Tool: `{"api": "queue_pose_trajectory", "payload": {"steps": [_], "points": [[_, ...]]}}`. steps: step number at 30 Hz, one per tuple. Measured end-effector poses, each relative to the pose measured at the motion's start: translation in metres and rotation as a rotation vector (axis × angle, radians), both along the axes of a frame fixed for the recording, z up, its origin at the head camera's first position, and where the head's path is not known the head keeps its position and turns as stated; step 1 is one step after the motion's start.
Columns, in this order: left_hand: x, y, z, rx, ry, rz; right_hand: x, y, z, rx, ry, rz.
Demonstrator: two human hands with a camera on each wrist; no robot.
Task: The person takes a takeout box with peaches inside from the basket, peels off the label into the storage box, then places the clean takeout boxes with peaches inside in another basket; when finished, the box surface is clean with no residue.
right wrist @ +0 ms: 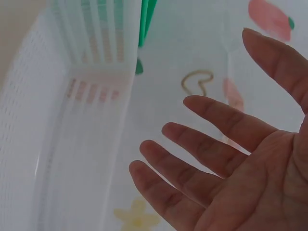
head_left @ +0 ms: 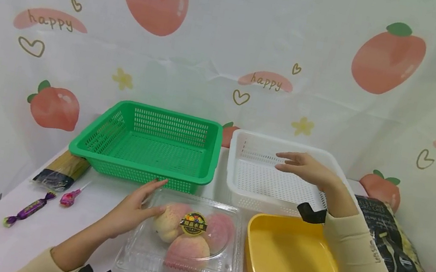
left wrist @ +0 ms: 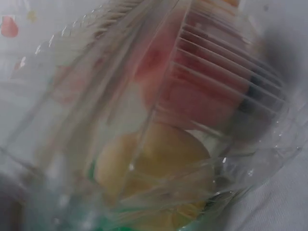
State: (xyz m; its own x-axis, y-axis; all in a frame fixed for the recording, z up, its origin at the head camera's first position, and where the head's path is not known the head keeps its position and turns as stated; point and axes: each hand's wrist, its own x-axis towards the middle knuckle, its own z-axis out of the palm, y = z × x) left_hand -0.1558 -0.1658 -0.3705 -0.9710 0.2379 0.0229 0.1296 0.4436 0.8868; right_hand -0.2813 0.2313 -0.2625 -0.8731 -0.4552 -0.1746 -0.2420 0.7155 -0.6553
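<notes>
A clear plastic clamshell box (head_left: 223, 262) with three peaches (head_left: 187, 253) under its lid lies at the front middle of the table. My left hand (head_left: 129, 212) is at the box's far left corner, fingers extended and thumb over the lid; whether it bears any weight I cannot tell. In the left wrist view the box and a yellowish peach (left wrist: 154, 168) appear blurred, with that hand mostly out of sight. My right hand (head_left: 307, 169) hovers over the white basket (head_left: 267, 202), holding nothing. Its spread fingers (right wrist: 187, 139) show in the right wrist view.
Behind the box stands a green basket (head_left: 142, 174). A yellow basin (head_left: 287, 268) sits right of the box. On the left lie a packet of noodle-like sticks (head_left: 62, 170), a lollipop (head_left: 69, 197) and a purple wrapped candy (head_left: 30, 209). A black bag (head_left: 390, 242) lies far right.
</notes>
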Motion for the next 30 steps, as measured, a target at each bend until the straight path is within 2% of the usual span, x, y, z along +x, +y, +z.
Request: {"api": "queue_pose_trajectory", "payload": {"steps": [4,10,16,23,30], "points": [[0.001,-0.001,0.0,0.037,0.001,-0.015,0.011,-0.019,-0.003,-0.005,0.013,0.057],[0.008,0.002,-0.004,0.049,0.064,-0.048,0.026,-0.047,-0.009,-0.028,0.031,0.184],[0.012,0.007,-0.006,0.068,0.096,-0.036,0.038,-0.075,-0.014,-0.081,-0.012,0.304],[0.012,0.009,-0.009,0.077,0.106,-0.037,0.05,-0.105,-0.017,-0.045,-0.058,0.408],[0.013,0.011,-0.012,0.025,0.23,-0.081,0.053,-0.133,-0.021,0.009,-0.047,0.521]]}}
